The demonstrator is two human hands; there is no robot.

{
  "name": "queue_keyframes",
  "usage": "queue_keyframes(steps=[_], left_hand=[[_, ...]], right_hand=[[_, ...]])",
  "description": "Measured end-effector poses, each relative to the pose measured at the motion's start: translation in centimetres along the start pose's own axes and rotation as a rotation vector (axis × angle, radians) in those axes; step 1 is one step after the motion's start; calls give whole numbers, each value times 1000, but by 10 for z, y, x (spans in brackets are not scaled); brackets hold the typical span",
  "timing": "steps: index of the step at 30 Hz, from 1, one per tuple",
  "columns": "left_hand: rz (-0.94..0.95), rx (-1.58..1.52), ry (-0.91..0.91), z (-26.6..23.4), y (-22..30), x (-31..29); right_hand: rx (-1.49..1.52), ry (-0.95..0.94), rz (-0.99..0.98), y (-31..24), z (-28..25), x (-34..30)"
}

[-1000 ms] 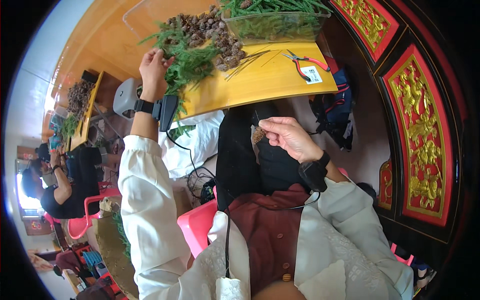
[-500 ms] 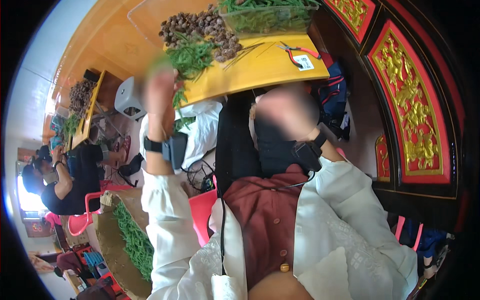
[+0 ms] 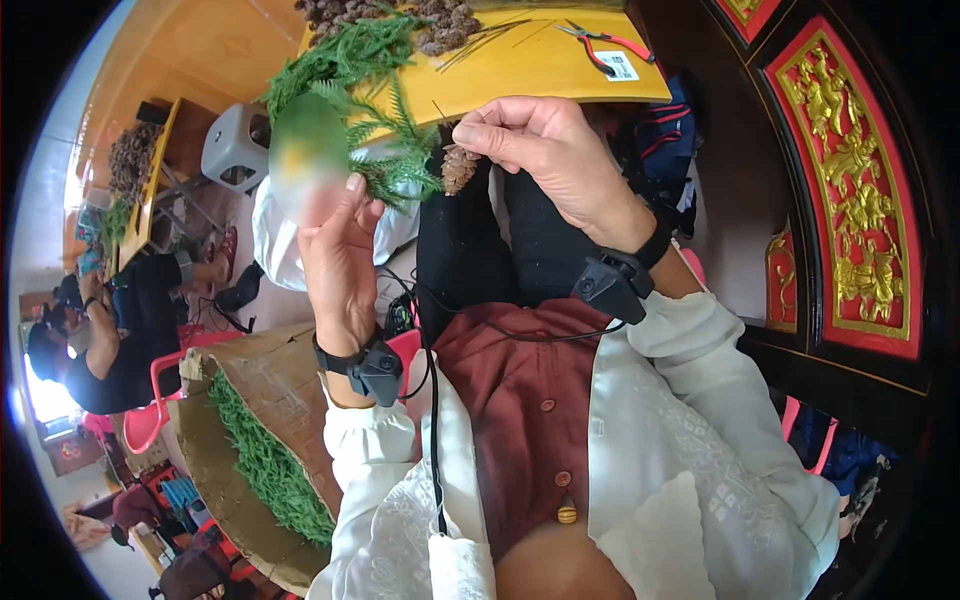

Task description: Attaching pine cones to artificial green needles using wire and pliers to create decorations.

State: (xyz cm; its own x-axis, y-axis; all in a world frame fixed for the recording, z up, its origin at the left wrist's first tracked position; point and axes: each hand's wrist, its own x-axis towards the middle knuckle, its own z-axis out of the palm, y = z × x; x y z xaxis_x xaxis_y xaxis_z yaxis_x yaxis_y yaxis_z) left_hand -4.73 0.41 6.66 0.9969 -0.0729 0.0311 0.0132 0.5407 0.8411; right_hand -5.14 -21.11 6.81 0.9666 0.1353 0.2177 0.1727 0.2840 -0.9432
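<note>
Head view: we are holding a small brown pine cone (image 3: 459, 168) pinched at its top in the grip of our right hand (image 3: 545, 150), so it is hanging just below the fingertips. A thin wire seems to be rising from that pinch, though it is too fine to be sure. Just left of this grip, our left hand (image 3: 338, 250) is clasping a green evergreen sprig (image 3: 395, 160), whose fronds are touching the cone. We judge the work to be in its middle: cone and sprig are being brought together, but we cannot tell whether they are bound yet. Beyond both grips, on the yellow table (image 3: 540, 70), we are seeing more green sprigs (image 3: 345, 60), a heap of cones (image 3: 440, 20) and red-handled pliers (image 3: 600, 42), so plenty of material looks unused.
</note>
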Motion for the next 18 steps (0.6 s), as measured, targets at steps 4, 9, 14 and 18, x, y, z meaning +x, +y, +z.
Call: queue_keyframes(steps=[4, 9, 14, 18], left_hand=[[-30, -2, 59, -15, -1, -5], [-129, -38, 57, -24, -5, -7], [-178, -56, 114, -21, -10, -12], [-34, 159, 158, -21, -13, -16]], right_hand=[[-40, -13, 47, 3, -1, -6], [-95, -5, 15, 10, -4, -5], [-156, -7, 6, 14, -3, -5], [-142, -29, 30, 12, 0, -7]])
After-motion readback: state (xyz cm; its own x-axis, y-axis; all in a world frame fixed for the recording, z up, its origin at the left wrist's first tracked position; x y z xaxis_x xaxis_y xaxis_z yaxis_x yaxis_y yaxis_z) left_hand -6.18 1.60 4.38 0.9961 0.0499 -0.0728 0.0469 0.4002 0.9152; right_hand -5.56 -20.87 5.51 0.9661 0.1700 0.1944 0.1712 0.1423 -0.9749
